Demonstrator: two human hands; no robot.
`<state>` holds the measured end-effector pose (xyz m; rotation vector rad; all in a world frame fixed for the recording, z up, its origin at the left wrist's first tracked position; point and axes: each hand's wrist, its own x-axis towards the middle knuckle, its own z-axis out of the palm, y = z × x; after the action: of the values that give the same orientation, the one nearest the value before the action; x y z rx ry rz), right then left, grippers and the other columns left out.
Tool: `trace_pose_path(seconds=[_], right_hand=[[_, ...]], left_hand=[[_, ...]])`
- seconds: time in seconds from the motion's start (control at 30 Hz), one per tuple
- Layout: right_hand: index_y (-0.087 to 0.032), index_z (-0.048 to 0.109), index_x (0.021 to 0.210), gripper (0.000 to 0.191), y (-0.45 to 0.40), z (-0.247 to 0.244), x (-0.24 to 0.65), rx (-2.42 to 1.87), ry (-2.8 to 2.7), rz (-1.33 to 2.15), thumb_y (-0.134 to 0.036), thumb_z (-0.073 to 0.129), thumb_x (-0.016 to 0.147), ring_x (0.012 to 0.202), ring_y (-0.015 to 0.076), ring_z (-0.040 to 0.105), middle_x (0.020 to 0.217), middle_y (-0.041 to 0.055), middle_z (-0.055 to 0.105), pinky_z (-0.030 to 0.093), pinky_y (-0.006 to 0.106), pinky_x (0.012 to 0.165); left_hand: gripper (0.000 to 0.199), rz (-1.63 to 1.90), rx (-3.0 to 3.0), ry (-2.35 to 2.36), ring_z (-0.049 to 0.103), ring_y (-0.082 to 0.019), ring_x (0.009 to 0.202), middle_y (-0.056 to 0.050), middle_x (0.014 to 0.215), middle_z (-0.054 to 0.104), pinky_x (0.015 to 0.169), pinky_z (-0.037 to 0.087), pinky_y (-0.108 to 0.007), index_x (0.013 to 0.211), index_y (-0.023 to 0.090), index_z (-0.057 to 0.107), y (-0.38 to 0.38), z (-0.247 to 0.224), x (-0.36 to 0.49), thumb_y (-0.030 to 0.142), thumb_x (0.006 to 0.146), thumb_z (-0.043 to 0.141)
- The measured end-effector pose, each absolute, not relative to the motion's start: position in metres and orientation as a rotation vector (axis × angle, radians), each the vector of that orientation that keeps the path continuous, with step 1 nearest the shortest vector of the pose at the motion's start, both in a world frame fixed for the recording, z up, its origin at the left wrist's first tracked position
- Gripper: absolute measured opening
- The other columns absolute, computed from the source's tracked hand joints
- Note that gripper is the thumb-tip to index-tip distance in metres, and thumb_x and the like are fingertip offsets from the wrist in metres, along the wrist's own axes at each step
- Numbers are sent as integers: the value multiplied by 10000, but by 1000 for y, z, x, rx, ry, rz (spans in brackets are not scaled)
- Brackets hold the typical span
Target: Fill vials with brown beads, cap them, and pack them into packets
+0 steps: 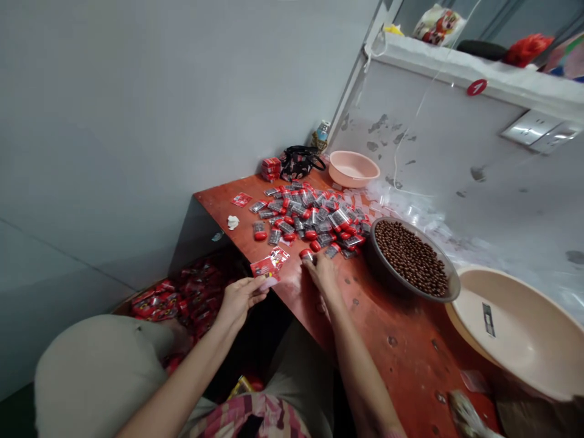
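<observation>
Holding a glossy red sachet (269, 266) in the left hand (241, 299).

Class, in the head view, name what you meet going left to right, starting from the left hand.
left hand → right hand → bowl of brown beads → peach basin

Print on the red card (269, 266) is too small to read; the crumpled bag (465, 413) is cut off.
</observation>
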<state>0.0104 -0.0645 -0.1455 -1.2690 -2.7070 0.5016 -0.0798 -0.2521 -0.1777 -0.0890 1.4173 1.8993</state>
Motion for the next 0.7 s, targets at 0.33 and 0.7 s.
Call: trace_pose_path(seconds=[0.33, 0.7], right_hand=[[-188, 486, 781, 213, -89, -147, 6, -667, -1557, 1888, -368, 580, 716, 638, 136, 576, 713, 4, 587, 459, 279, 626], [-184, 494, 777, 202, -104, -163, -19, -661, -1306, 2016, -312, 624, 690, 604, 99, 546, 697, -31, 563, 442, 218, 572]], left_hand=[[236, 1633, 346, 2004, 524, -146, 336, 7, 328, 527, 355, 387, -217, 466, 143, 594, -201, -176, -102, 349, 539, 683], [235, 1862, 128, 1565, 607, -122, 510, -20, 554, 627, 506, 505, -202, 584, 123, 590, -239, -174, -103, 337, 612, 684]])
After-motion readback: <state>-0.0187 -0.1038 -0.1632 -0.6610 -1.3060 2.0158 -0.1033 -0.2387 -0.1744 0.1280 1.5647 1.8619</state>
